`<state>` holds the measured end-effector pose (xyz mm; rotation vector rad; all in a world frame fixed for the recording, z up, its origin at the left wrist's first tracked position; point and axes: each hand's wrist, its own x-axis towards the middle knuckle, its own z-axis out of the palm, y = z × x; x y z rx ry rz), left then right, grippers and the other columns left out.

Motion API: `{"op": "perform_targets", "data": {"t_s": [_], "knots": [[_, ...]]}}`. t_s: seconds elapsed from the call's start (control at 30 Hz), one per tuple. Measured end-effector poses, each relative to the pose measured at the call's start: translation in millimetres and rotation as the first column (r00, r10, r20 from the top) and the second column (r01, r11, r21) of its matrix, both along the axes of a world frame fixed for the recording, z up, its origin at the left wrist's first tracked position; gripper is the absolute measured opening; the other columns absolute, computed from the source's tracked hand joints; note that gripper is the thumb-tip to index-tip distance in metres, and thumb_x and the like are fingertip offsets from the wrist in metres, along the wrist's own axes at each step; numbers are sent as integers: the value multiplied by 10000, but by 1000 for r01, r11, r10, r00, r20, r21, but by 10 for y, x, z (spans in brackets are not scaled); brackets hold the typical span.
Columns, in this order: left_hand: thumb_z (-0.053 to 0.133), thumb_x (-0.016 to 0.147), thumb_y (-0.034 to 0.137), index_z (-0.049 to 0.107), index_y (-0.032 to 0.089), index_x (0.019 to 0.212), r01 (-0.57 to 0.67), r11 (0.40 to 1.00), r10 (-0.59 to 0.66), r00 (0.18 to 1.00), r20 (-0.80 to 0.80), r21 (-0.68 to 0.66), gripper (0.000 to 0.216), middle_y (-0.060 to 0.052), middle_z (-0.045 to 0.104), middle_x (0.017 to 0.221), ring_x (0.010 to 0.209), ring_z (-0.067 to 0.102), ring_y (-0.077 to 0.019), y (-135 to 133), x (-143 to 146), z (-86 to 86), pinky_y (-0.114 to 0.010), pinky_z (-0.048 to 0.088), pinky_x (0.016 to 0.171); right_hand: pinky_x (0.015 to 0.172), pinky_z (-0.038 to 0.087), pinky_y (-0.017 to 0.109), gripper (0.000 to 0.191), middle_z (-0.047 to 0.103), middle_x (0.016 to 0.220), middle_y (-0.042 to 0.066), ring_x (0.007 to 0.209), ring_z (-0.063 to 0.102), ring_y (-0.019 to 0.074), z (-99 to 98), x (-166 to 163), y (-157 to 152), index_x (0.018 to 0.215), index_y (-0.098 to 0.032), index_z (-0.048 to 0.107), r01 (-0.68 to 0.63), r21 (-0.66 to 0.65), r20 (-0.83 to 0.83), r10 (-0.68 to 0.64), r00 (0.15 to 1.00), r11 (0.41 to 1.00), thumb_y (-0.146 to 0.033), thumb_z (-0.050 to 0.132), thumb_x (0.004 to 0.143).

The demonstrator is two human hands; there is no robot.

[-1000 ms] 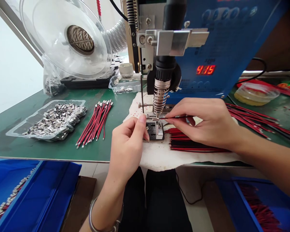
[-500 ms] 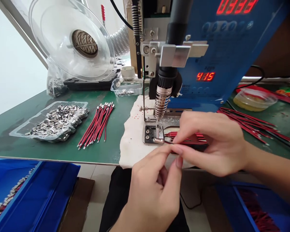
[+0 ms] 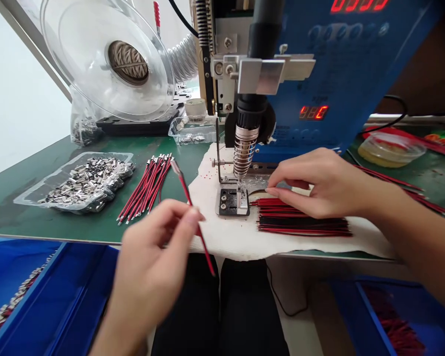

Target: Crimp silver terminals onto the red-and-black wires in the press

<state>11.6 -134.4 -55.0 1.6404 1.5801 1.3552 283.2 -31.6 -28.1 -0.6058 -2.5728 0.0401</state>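
Observation:
My left hand (image 3: 159, 257) is closed, pinching a red-and-black wire (image 3: 185, 187) tilted over the table's front edge. A small metal connector sits on the wire's upper end. My right hand (image 3: 319, 183) hovers over a row of red and black wires (image 3: 300, 225) on the white cloth. Its thumb and forefinger are pressed together; whether anything is between them, I cannot make out. Left of that hand, a soldering iron tip with a coil spring (image 3: 245, 146) points down at a small black fixture (image 3: 224, 201).
A plastic tray of metal connectors (image 3: 92, 180) stands left, beside a pile of finished-looking wires (image 3: 144, 188) with connectors. The blue machine (image 3: 300, 143) rises behind. A clear reel (image 3: 77, 74) is at back left. Blue bins (image 3: 66, 291) sit below the table edge.
My hands have come apart. The left moved left with the wire and its connector; the right moved up slightly, uncovering the wire row. The machine's lower display reads differently.

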Motion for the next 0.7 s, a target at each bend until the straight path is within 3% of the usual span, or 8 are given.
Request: {"op": "perform_targets", "data": {"t_s": [0.13,0.27,0.4,0.5,0.6,0.7], "knots": [[705,900,228,679,200,699,-119,990,140,904,-405,77,205,64,616,585,550,477,-111,287,-479,238,-234,327,589,587,425,293,157,770,778,8,582,610,134,-9,59,105,911,-201,773,74,-75,195,-58,979,994,-243,629,956],[730,890,213,623,196,588,-232,972,210,773,-598,41,320,41,521,559,614,397,-140,562,-707,410,-253,238,650,598,405,277,184,760,760,8,614,631,139,-29,24,83,946,-205,800,99,-129,256,-64,965,987,-212,616,943],[723,903,396,727,228,701,-415,910,267,585,-766,1,263,11,458,649,636,279,-164,828,-775,390,-272,171,686,620,403,282,176,765,816,19,641,627,142,-34,14,75,938,-200,787,118,-133,254,-82,964,984,-201,611,930],[588,942,532,765,254,802,-479,878,254,468,-847,-2,359,-18,494,707,675,405,-202,961,-796,351,-283,227,714,651,403,295,187,770,912,34,721,655,159,-36,19,89,933,-204,775,141,-136,269,-100,958,981,-219,589,945],[462,951,617,768,259,885,-492,869,177,398,-900,-46,476,-88,658,855,928,634,-354,980,-806,373,-340,337,719,658,396,307,189,756,925,37,747,650,169,-37,15,93,900,-205,762,174,-167,294,-120,948,971,-237,580,938],[396,950,660,773,239,1027,-545,838,198,370,-908,-39,570,-152,726,989,1107,658,-439,928,-846,429,-400,375,739,677,402,318,184,753,938,36,767,652,180,-38,7,91,899,-212,761,213,-190,322,-144,936,959,-247,582,926]]}}
